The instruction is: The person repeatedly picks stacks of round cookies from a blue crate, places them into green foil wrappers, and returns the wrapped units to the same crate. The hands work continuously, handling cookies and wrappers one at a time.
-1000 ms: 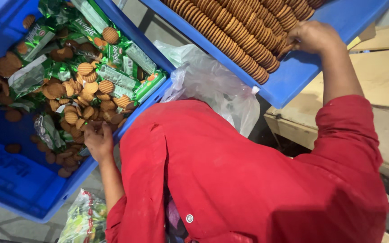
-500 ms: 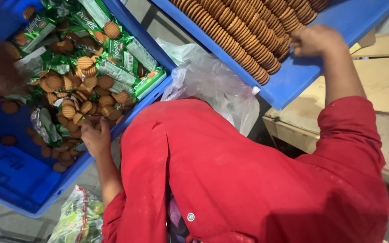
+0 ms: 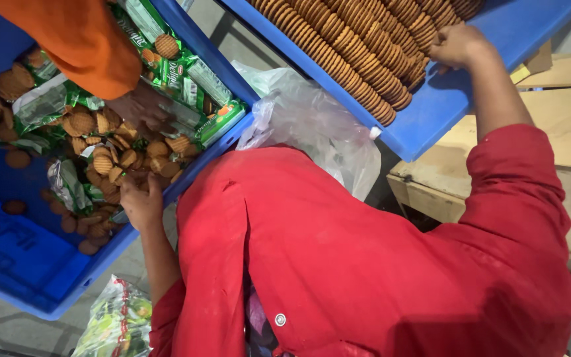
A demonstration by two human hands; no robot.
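**Q:** State of each grip?

**A:** My left hand (image 3: 141, 202) lies on the near wall of the crate (image 3: 28, 264), fingers buried in the loose biscuits (image 3: 110, 162). I cannot tell whether that grip is clenched or released, because the fingertips are hidden. My right hand (image 3: 460, 43) is curled round the end of a row (image 3: 365, 49) of stacked biscuits in the tray (image 3: 444, 109), so that grip is clenched on the row.

**Q:** Handling properties?

**A:** In my judgement the biscuits are light, stiff, brittle and crumbly. Take the loose ones by the rim with a light pinch. Press a row from both ends, since it buckles if it is lifted from the middle. The green packs (image 3: 193, 73) look slick and would slide under the fingers.

**Q:** Position relative to the grip?

**A:** The loose pile touches my left fingers and spreads away from them across the crate. The row runs up and to the left from my right hand. A co-worker's hand (image 3: 143, 109), in an orange sleeve (image 3: 80, 39), works the same pile just beyond my left hand. A clear bag (image 3: 312, 125) hangs between the crate and the tray.
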